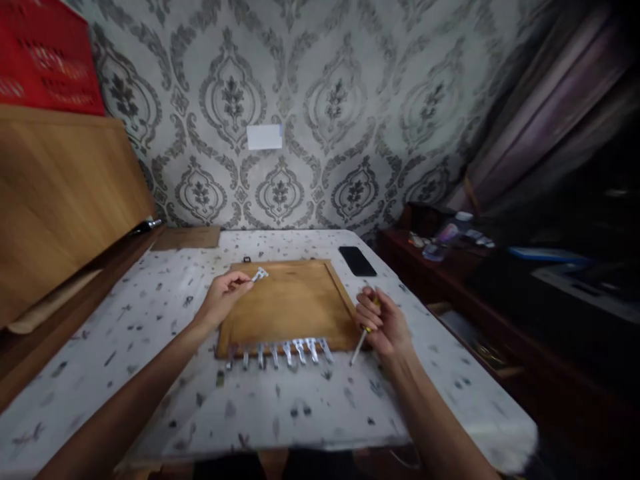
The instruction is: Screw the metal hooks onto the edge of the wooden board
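A square wooden board lies on the patterned table. My left hand pinches a small metal bracket at the board's far left corner. My right hand is closed around a screwdriver with a yellow handle, its shaft pointing down and left beside the board's right edge. Several metal brackets lie in a row along the board's near edge.
A black phone lies beyond the board to the right. Wooden panels lean at the left, with a red crate above. A dark low cabinet with small items stands at the right.
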The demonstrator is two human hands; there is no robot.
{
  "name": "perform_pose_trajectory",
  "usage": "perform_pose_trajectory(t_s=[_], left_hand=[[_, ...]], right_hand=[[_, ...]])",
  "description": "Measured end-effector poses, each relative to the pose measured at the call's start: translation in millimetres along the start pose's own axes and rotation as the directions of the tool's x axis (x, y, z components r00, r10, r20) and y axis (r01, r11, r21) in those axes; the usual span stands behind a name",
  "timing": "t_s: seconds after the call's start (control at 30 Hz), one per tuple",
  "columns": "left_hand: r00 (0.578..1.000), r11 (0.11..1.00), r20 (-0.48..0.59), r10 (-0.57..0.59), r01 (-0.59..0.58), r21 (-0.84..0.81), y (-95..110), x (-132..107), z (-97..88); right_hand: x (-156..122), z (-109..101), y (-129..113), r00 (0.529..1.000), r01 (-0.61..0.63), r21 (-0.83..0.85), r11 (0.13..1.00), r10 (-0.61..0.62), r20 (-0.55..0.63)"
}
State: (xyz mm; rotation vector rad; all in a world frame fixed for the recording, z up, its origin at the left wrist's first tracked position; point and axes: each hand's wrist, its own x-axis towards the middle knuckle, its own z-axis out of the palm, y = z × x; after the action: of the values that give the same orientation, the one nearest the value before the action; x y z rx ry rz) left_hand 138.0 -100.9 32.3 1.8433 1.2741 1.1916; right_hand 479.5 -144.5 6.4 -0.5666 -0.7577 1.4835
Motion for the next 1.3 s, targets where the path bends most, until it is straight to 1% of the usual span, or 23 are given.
perform_pose_trajectory(t_s=[0.1, 0.13, 0.2, 0.3, 0.37, 0.43, 0.53, 0.63, 0.73, 0.8, 0.9, 0.97, 1.03, 1.13, 1.2, 1.3], left_hand=[[0.997, 0.996, 0.069, -0.037, 0.043, -0.076, 30, -41, 18.0], [0.994, 0.988, 0.086, -0.061, 0.072, -0.135, 40, -53, 25.4], [0.986, 0.963, 0.14, -0.091, 0.122, -0.239, 59, -76, 42.8], [0.961, 0.942, 0.264, -0.081, 0.161, -0.295, 79, -108, 73.2], [0.941, 0.935, 0.329, -0.084, 0.188, -0.299, 86, -128, 92.1], [0.926, 0.932, 0.367, -0.088, 0.207, -0.299, 87, -143, 106.3], [0.92, 0.931, 0.383, -0.079, 0.205, -0.3, 84, -154, 117.3], [0.908, 0.94, 0.414, -0.059, 0.19, -0.284, 83, -154, 120.7], [0.899, 0.954, 0.437, -0.022, 0.15, -0.261, 83, -146, 121.0], [0.902, 0.971, 0.433, 0.008, 0.096, -0.218, 81, -138, 119.6], [0.909, 0.995, 0.415, 0.037, 0.005, -0.101, 76, -122, 115.7], [0.907, 0.997, 0.415, 0.075, -0.065, -0.038, 73, -110, 113.4], [0.897, 0.989, 0.421, 0.134, -0.151, 0.007, 70, -98, 112.2], [0.869, 0.964, 0.453, 0.2, -0.257, 0.067, 67, -86, 112.5], [0.854, 0.947, 0.468, 0.226, -0.306, 0.101, 65, -82, 113.6], [0.846, 0.92, 0.464, 0.262, -0.364, 0.144, 60, -81, 116.0]], right_hand=[[-24, 19, 3, 0.996, -0.091, -0.112, 0.99, 0.09, -0.017], [-35, 24, 7, 0.992, -0.123, -0.152, 0.981, 0.121, -0.028], [-61, 33, 15, 0.985, -0.17, -0.228, 0.959, 0.163, -0.049], [-100, 44, 27, 0.976, -0.217, -0.317, 0.923, 0.208, -0.061], [-120, 48, 34, 0.977, -0.213, -0.381, 0.9, 0.203, -0.067], [-134, 49, 38, 0.978, -0.207, -0.401, 0.892, 0.187, -0.09], [-143, 46, 40, 0.975, -0.216, -0.401, 0.89, 0.174, -0.139], [-143, 41, 39, 0.967, -0.239, -0.405, 0.883, 0.181, -0.178], [-134, 36, 33, 0.961, -0.264, -0.414, 0.871, 0.202, -0.187], [-125, 32, 26, 0.957, -0.281, -0.421, 0.862, 0.22, -0.188], [-109, 25, 16, 0.95, -0.307, -0.425, 0.852, 0.247, -0.191], [-100, 22, 11, 0.944, -0.329, -0.443, 0.834, 0.278, -0.179], [-93, 21, 9, 0.941, -0.337, -0.468, 0.817, 0.302, -0.151], [-87, 23, 9, 0.941, -0.336, -0.481, 0.81, 0.313, -0.129], [-85, 26, 9, 0.937, -0.347, -0.474, 0.809, 0.319, -0.142], [-83, 29, 9, 0.932, -0.364, -0.46, 0.81, 0.321, -0.171]])
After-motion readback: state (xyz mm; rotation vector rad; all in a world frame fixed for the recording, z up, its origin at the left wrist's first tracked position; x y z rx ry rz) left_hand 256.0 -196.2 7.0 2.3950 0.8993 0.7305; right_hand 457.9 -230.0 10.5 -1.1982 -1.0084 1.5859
